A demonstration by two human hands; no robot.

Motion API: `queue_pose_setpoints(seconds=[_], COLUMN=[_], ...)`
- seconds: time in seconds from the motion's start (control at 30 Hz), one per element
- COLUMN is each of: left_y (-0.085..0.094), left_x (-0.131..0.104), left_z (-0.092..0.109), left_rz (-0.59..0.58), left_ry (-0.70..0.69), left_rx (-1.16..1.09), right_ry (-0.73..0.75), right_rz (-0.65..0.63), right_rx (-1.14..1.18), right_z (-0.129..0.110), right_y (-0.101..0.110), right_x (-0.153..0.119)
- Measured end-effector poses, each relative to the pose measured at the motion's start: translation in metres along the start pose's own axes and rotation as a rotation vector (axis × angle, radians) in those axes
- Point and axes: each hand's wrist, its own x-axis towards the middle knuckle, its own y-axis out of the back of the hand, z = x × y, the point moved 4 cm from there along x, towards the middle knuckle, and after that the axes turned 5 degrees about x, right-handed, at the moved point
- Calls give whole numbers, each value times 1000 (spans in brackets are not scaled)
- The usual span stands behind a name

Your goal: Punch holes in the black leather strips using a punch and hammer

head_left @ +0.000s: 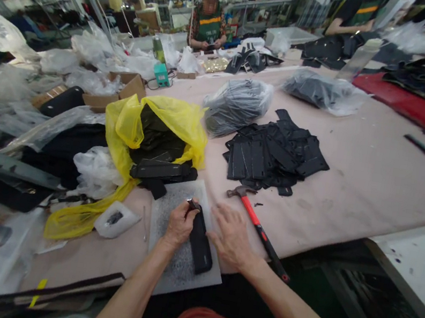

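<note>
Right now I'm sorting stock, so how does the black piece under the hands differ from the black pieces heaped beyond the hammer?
The black piece lies alone on the grey board; the heaped pieces overlap in a loose pile on the bare table. The left hand touches the single piece's top end with the right hand beside it; nobody touches the heap. Both are black, flat and oblong.

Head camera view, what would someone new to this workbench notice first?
Probably the bright yellow plastic bag left of centre, open around dark pieces. Next, near the front edge, the left hand and right hand work a black strap-like piece lying on a grey speckled pad. A red-handled hammer lies just right of the hands, below a loose heap of flat black pieces.
</note>
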Motion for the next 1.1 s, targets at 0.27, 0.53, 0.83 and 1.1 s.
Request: queue_pose_setpoints(seconds=[0.27, 0.53, 0.83, 1.1], left_y=[6, 16, 22, 21], left_x=[12, -21, -29, -18], left_z=[-27, -12, -14, -14], left_rz=[250, 172, 246, 215], left_ry=[346, 242, 259, 236], left_rx=[-131, -48, -55, -110], right_ry=[1, 22, 157, 153], right_rz=[-125, -91, -127, -118], right_rx=[28, 36, -73, -26], right_z=[-23, -31, -24, -16], right_y=[-48, -37, -45, -37], right_x=[-15, -24, 19, 63])
